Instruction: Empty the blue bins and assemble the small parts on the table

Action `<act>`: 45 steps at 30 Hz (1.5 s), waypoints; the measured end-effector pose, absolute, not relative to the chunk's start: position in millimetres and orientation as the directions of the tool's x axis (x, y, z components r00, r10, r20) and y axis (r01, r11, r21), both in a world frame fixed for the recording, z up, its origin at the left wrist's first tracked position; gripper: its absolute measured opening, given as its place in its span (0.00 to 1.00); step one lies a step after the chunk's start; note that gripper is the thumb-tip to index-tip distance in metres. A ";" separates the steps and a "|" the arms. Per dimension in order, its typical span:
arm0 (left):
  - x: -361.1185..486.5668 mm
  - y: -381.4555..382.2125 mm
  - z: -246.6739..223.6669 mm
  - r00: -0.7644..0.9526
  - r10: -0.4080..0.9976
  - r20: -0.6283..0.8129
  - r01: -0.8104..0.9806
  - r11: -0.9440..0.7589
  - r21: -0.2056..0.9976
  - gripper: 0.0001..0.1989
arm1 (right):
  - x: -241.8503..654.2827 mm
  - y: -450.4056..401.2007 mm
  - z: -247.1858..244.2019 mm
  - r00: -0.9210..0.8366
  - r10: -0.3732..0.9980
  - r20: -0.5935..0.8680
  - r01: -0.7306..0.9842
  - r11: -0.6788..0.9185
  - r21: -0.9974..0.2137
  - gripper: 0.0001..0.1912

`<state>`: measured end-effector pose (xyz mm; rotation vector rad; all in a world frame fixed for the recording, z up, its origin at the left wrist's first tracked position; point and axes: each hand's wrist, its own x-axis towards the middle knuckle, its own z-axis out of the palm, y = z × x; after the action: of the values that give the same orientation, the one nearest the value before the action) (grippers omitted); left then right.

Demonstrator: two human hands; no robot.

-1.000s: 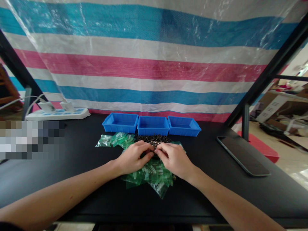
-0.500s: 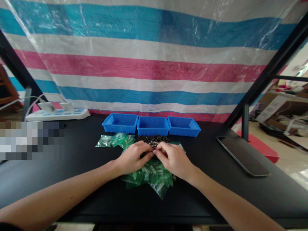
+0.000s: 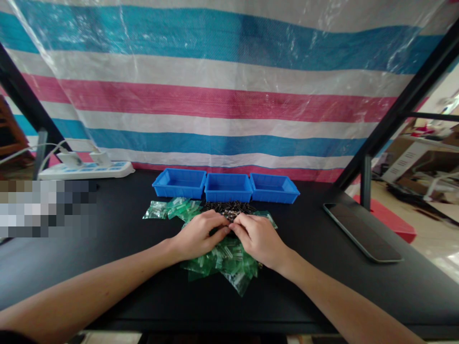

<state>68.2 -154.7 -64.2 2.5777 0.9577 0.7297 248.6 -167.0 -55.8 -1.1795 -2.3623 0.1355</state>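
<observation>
My left hand [image 3: 202,231] and my right hand [image 3: 258,238] meet over the middle of the black table, thumbs and fingers pinched together. Whatever lies between their fingertips is too small and too covered to make out. Just beyond the fingers is a heap of dark screws [image 3: 236,207], with some shinier metal pieces [image 3: 230,216] at its near side. Below and around my hands spreads a pile of green-tinted clear plastic bags [image 3: 229,260]. More such bags [image 3: 182,208] lie to the left, by a silvery clear packet [image 3: 155,210].
Three blue trays stand in a row behind the heap: left tray [image 3: 179,190], middle tray [image 3: 228,195], right tray [image 3: 274,196]. A phone [image 3: 362,233] lies at the right. A white power strip [image 3: 86,171] with plugs sits back left, before a striped plastic sheet [image 3: 215,105].
Hardly anything differs. Both hands stay pinched together in the same place, with only a very slight shift of the fingers.
</observation>
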 end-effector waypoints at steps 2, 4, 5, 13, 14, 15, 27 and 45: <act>68.2 -154.7 -64.1 0.652 0.671 0.354 0.521 -0.735 0.433 0.09 | 248.0 -167.5 -55.3 -0.507 0.772 0.384 0.729 0.621 -0.287 0.09; 68.2 -154.7 -63.7 0.653 0.670 0.353 0.521 -0.736 0.433 0.09 | 247.4 -168.0 -54.5 -0.510 0.770 0.383 0.733 0.622 -0.275 0.09; 68.3 -154.8 -63.5 0.654 0.670 0.352 0.521 -0.736 0.432 0.09 | 247.2 -168.3 -54.2 -0.512 0.770 0.382 0.734 0.623 -0.271 0.09; 68.8 -154.8 -63.3 0.645 0.679 0.350 0.532 -0.728 0.432 0.09 | 248.7 -167.4 -54.4 -0.521 0.768 0.371 0.722 0.629 -0.287 0.10; 68.8 -154.8 -63.5 0.643 0.682 0.350 0.534 -0.726 0.433 0.09 | 249.1 -167.2 -54.3 -0.523 0.767 0.371 0.717 0.632 -0.295 0.10; 68.7 -154.7 -63.7 0.640 0.685 0.349 0.537 -0.723 0.435 0.09 | 249.5 -167.1 -54.0 -0.525 0.766 0.372 0.710 0.635 -0.305 0.10; 68.7 -154.6 -63.5 0.630 0.692 0.353 0.530 -0.715 0.456 0.10 | 250.3 -168.4 -50.7 -0.499 0.770 0.398 0.681 0.633 -0.368 0.05; 67.3 -153.2 -64.3 0.675 0.648 0.351 0.492 -0.751 0.440 0.10 | 249.5 -167.0 -52.0 -0.531 0.754 0.387 0.665 0.654 -0.361 0.16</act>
<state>67.3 -153.2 -64.3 2.5819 0.9055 0.7142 249.5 -167.0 -52.0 -1.1025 -2.3560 0.2289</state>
